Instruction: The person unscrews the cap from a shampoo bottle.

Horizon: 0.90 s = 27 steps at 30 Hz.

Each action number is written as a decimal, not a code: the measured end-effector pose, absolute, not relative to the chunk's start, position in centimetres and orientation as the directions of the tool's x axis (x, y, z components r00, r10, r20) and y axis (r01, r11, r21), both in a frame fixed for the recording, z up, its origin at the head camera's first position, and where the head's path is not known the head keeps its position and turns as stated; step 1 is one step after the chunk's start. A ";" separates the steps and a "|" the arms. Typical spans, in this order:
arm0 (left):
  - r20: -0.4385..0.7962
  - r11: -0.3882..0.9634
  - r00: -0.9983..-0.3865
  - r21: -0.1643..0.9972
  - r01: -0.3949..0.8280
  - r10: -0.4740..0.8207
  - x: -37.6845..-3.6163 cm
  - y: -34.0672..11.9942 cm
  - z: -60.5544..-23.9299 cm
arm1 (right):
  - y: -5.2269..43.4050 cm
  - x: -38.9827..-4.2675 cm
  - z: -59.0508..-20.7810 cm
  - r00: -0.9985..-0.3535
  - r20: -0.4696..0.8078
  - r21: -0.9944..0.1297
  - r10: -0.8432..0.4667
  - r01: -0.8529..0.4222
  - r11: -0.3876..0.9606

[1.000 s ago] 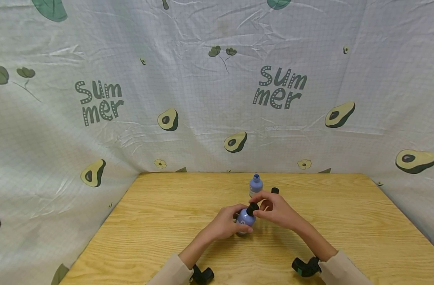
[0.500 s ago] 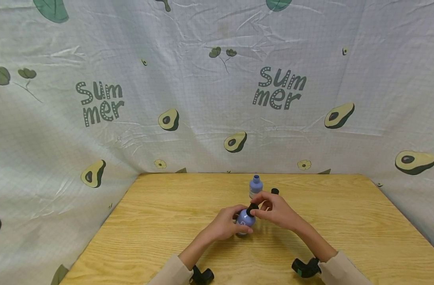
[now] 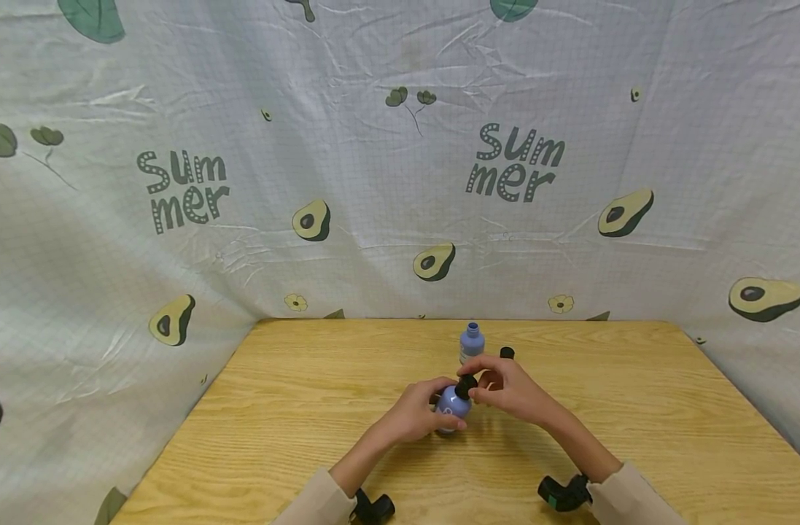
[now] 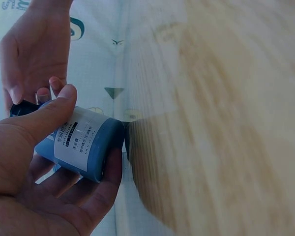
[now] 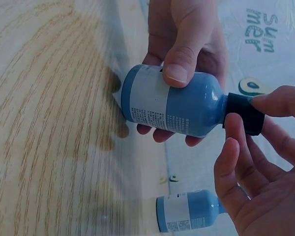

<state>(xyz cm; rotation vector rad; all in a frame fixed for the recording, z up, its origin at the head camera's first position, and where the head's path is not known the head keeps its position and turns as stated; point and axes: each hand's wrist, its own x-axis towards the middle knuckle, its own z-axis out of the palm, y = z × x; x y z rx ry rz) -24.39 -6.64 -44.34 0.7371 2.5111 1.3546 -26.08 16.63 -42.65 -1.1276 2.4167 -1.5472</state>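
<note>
A small blue bottle point(image 3: 452, 405) with a white printed label is held just above the wooden table point(image 3: 294, 408), over its middle and somewhat toward the near edge, tilted so that its neck points up and to the right. The left hand point(image 3: 416, 412) wraps round the bottle's body, thumb pressed across the label and fingers curled beneath, as the left wrist view shows with the bottle's point(image 4: 81, 145) base facing the tabletop. The right hand point(image 3: 507, 386) pinches the black cap point(image 3: 466, 386) on the bottle's neck between thumb and fingertips; in the right wrist view the cap point(image 5: 244, 114) sits on the neck, with the thumb above it and the other fingers point(image 5: 233, 147) curved below. Just behind the hands, toward the far edge of the table, a second blue bottle point(image 3: 472, 341) stands upright with its neck open, and a loose black cap point(image 3: 507, 353) lies on the wood just to its right. Both forearms reach in from the near edge in beige sleeves, each wrist bearing a black camera mount point(image 3: 564, 493). A white gridded cloth point(image 3: 373, 160) printed with avocados, leaves and the word "Summer" hangs behind the table's far and side edges.
</note>
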 end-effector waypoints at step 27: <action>0.064 0.460 -0.859 0.823 0.334 0.508 -24.5 -6.6 -44.3 | 16.6 -26.3 -42.8 -0.733 0.331 -0.805 -0.595 -0.548 0.228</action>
